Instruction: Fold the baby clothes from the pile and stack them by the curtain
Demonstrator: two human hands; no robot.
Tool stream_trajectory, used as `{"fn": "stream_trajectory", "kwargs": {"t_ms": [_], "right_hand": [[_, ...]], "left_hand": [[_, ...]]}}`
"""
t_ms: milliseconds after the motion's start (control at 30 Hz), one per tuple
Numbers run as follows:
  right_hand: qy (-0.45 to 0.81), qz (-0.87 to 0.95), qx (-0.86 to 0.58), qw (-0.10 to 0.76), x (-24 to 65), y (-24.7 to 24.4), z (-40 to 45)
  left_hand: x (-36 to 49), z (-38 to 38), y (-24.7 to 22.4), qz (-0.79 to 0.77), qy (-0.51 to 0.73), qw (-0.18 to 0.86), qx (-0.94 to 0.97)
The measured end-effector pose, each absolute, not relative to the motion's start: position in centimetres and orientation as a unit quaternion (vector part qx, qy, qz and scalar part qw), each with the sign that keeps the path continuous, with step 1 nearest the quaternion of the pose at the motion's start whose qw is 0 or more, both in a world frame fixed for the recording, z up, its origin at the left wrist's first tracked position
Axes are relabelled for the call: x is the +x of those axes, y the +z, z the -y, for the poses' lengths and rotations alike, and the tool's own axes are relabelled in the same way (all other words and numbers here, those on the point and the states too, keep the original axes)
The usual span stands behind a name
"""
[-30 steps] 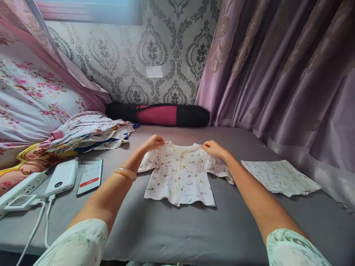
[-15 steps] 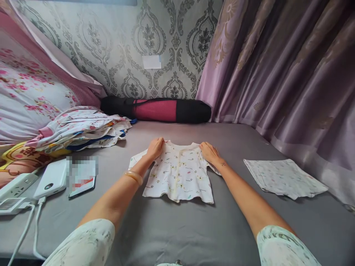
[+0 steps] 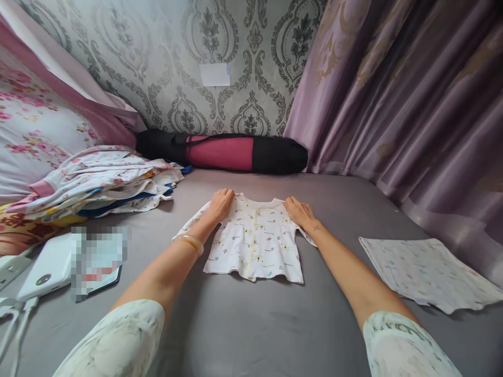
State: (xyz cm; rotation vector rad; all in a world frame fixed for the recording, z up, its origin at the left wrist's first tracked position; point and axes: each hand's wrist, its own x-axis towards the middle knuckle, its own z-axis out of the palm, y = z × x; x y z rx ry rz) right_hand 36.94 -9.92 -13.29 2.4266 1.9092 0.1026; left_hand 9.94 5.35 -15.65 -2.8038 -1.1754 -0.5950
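Taking the shirt as my dial, with 12 at the wall, I have the small printed shirt laid out mid-view on the grey bed, collar at 12, wavy hem at 6. The left hand sits on its shoulder at 11, the right hand on the other at 1. The fingers of both are bent and close together; I can't tell whether they pinch the fabric or just press it. Each sleeve runs partly under a forearm.

Past the hem, at 6, I see a wide stretch of bare sheet. Another strip separates the collar from the long bag at 12. The folded cloth lies well apart at 3, its far corner at my picture edge. The clothes pile borders 10; the partly blurred phone is at 9.
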Motion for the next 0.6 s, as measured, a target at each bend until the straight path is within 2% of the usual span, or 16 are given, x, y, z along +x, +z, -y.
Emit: {"fn": "stream_trajectory", "kwargs": {"t_ms": [267, 433, 600], "right_hand": [[0.044, -0.627, 0.777, 0.02, 38.0, -13.4, 7.8], [0.01, -0.638, 0.77, 0.009, 38.2, -13.2, 7.8], [-0.033, -0.649, 0.759, -0.042, 38.4, -12.9, 6.2]], "left_hand": [[11.0, -7.2, -15.4, 0.395, -0.178, 0.023, -0.901], [10.9, -8.1, -16.0, 0.385, -0.14, -0.034, -0.911], [11.9, -8.4, -14.6, 0.426, -0.103, -0.11, -0.892]]}}
